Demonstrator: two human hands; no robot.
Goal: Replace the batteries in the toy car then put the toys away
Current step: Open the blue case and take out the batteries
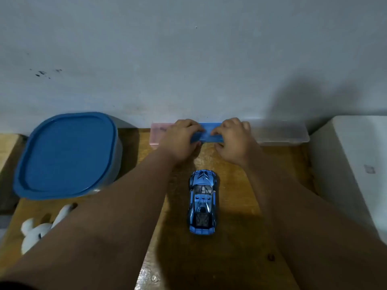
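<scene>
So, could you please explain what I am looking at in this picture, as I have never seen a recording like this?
There is no machine here. A person works with bare hands, and the single picture comes from a camera worn on the head, looking forward and down. The left hand and the right hand both grip a flat blue plastic case by the wall. It sits between a pink plastic case and a clear plastic case. Nearer the person, a shiny blue toy car stands untouched on the wooden table. On the left are a tub with a blue lid and, nearer, a white plush toy. A white box stands on the right.
</scene>
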